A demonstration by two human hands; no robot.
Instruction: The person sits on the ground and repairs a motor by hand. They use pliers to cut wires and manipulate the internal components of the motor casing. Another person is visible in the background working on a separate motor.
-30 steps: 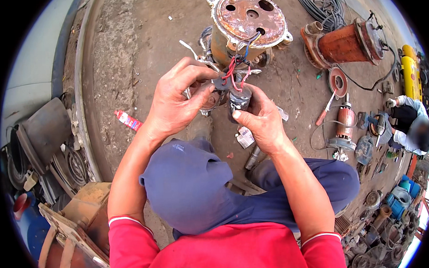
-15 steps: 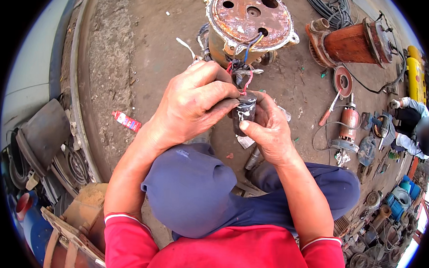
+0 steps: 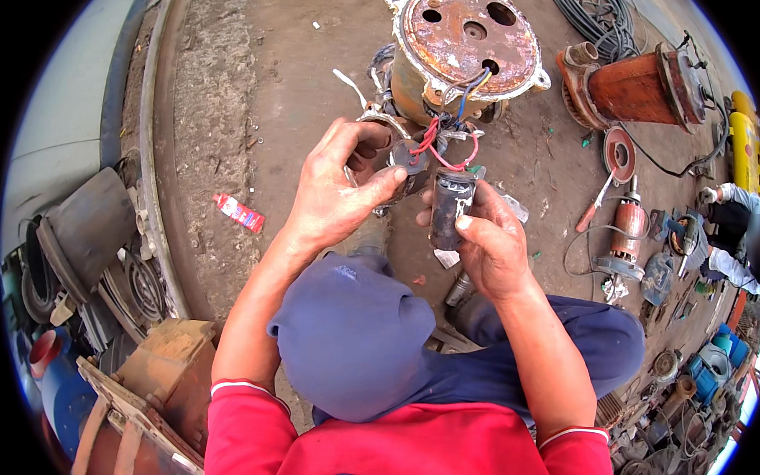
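Observation:
My right hand (image 3: 491, 242) is closed around a black cylindrical capacitor (image 3: 451, 203) streaked with white, held upright with its thumb across the side. A pink-red wire (image 3: 464, 165) loops from its top toward a wire bundle. To its left, my left hand (image 3: 336, 189) has its thumb against a second dark capacitor (image 3: 411, 156), its fingers curled on the far side and partly hidden. Red wires (image 3: 428, 139) run from that one's top. Just beyond both hands stands a rusty motor housing (image 3: 465, 38) with a round, holed end plate; blue, yellow and dark wires come out of one hole.
A red tube (image 3: 238, 213) lies on the ground at left. Rightward are an orange-brown motor body (image 3: 634, 93), a coiled cable (image 3: 594, 21), a rotor (image 3: 628, 233) and a red-handled tool (image 3: 594, 205). Another person (image 3: 731, 225) is at the far right. A rusty metal box (image 3: 162, 358) sits near left.
My left hand has left the wires at the first capacitor's top and moved left onto the second capacitor. The right hand still holds the first, now slightly lower in view. The view has shifted.

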